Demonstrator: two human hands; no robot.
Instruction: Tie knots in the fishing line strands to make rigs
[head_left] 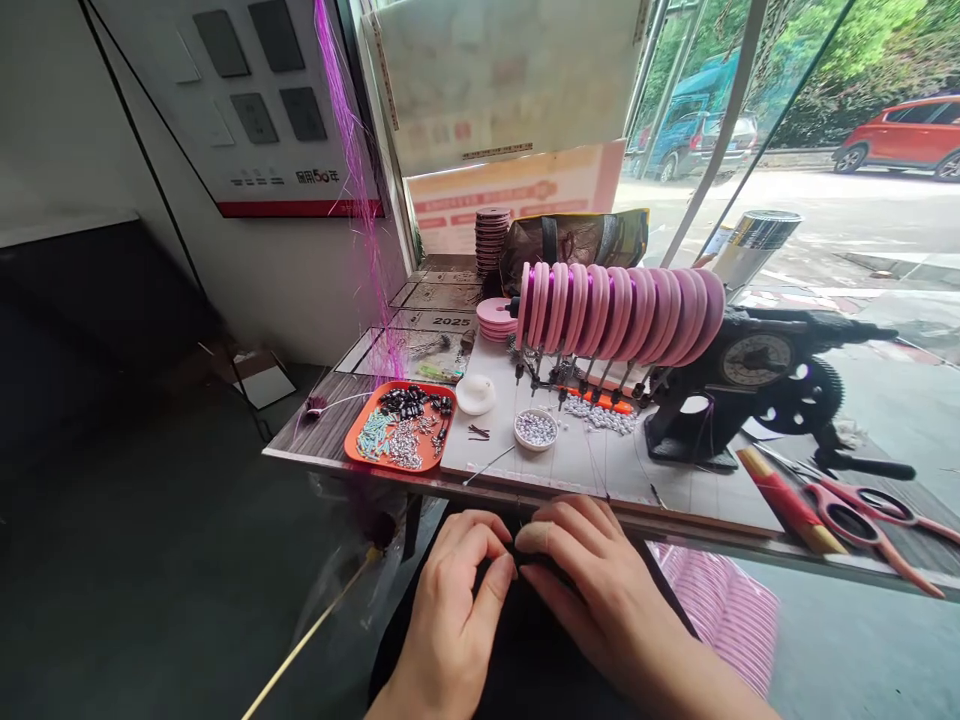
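My left hand (461, 600) is closed in a pinch in front of the table edge, above my dark-clothed lap. My right hand (589, 570) faces it, fingers curled together, the fingertips almost meeting. What they hold is too small to make out; a faint thread seems to run up from between them. Just beyond stands a small round dish (535, 446) of pale beads. Behind it, a hand-cranked winder (739, 375) carries a row of pink foam spools (622, 312), with small dark clips on lines hanging below. An orange tray (351, 438) of small metal, black and green pieces lies to the left.
Pink-handled scissors (847, 515) and a red-wrapped stick (787, 495) lie at the right edge. A white round lid (475, 394) sits by the tray. Purple strands (352, 140) hang at left. A thin rod (315, 630) rises at lower left. Bagged pink spools (724, 605) are below the table.
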